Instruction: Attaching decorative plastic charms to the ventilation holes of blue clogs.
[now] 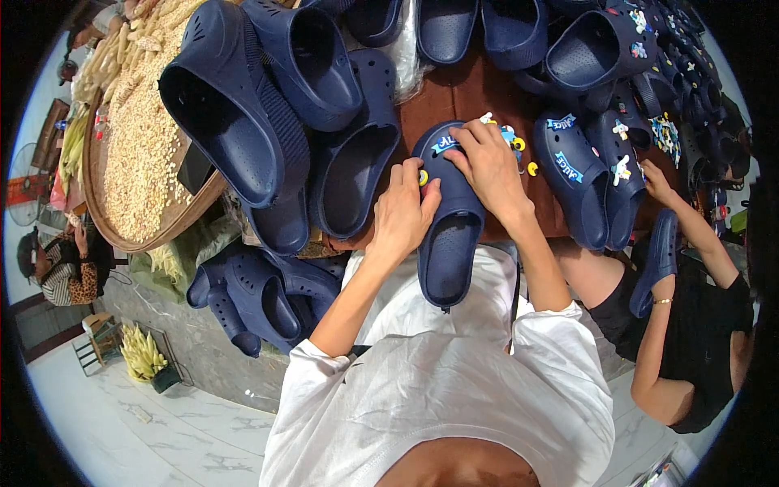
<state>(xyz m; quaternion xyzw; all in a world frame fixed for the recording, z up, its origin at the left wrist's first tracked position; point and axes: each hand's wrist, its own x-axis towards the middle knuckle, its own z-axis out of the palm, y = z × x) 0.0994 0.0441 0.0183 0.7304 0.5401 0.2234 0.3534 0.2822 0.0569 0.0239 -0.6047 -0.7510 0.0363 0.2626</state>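
Note:
A navy blue clog (449, 256) rests in front of me, its toe on the brown table and its heel toward my lap. My left hand (402, 209) grips its left side, thumb and fingers by a round yellow charm (423, 178). Across the toe lies my right hand (492, 168), fingers bent and pressed on the upper beside a light blue ribbon-shaped charm (444, 144); its fingertips partly cover that spot. Loose colourful charms (518, 144) sit just past my right hand. To the right stand navy clogs (573, 183) with ribbon and white figure charms fitted.
Large navy clogs (231, 105) crowd the table's left side, and more (260, 296) hang below its edge. A round woven tray (122, 239) of pale kernels stands at far left. At right, a person in black (698, 349) holds another navy clog (656, 264).

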